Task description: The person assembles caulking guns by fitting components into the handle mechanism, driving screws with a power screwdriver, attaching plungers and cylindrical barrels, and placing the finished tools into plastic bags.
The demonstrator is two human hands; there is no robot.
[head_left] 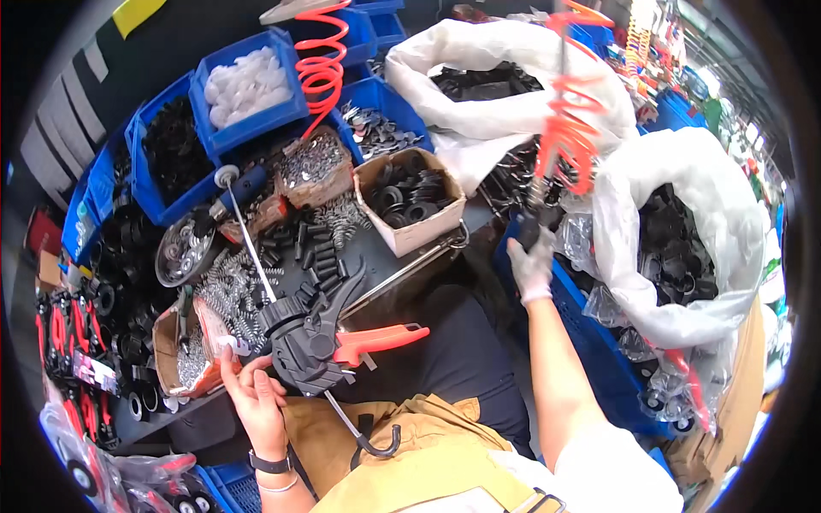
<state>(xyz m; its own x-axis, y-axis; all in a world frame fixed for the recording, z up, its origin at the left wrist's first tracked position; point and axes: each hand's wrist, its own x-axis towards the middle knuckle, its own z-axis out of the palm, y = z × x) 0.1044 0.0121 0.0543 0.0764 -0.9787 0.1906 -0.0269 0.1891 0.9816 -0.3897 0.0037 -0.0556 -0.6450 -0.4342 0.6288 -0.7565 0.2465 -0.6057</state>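
Hands (259, 406), two; caulking gun (299, 350), one; sacks (697, 158), two.

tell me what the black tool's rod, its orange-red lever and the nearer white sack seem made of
Rod: probably steel, smooth, with a silvery shine. Lever: likely plastic, evenly coloured and moulded-looking. Nearer sack: perhaps plastic, softly creased; any weave is unclear.

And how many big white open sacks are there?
2: one sack beyond the person's right hand, the other sack to that hand's right. More may be hidden.

Springs (227, 291) left — tool (301, 344) — sacks (737, 244) right
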